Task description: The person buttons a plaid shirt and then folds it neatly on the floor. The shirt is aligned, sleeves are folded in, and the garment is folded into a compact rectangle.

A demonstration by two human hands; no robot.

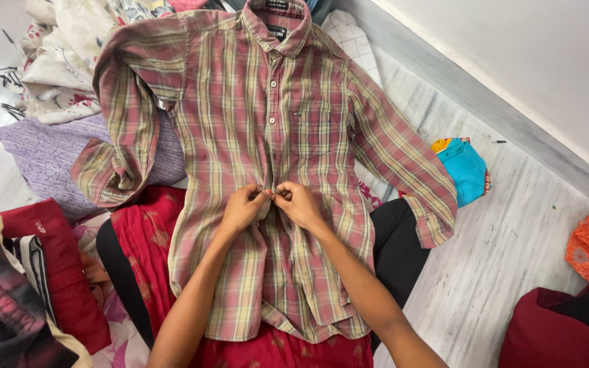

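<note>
Both hands pinched the front placket of a plaid shirt [267, 170] spread out flat.

In the head view, a pale streaked floor [499, 272] ran to a grey wall base at 1 o'clock, with a floral cloth [56, 61] at 10 o'clock, a purple cloth [42, 157] at 9 and a turquoise cloth [463, 170] at 3. The shirt lay collar-up at centre over a red garment [144, 238]; the left hand [243, 208] and right hand [299, 203], fingertips nearly touching, each gripped its button edge.

Head camera looks steeply down, close above the floor [485, 272].
</note>
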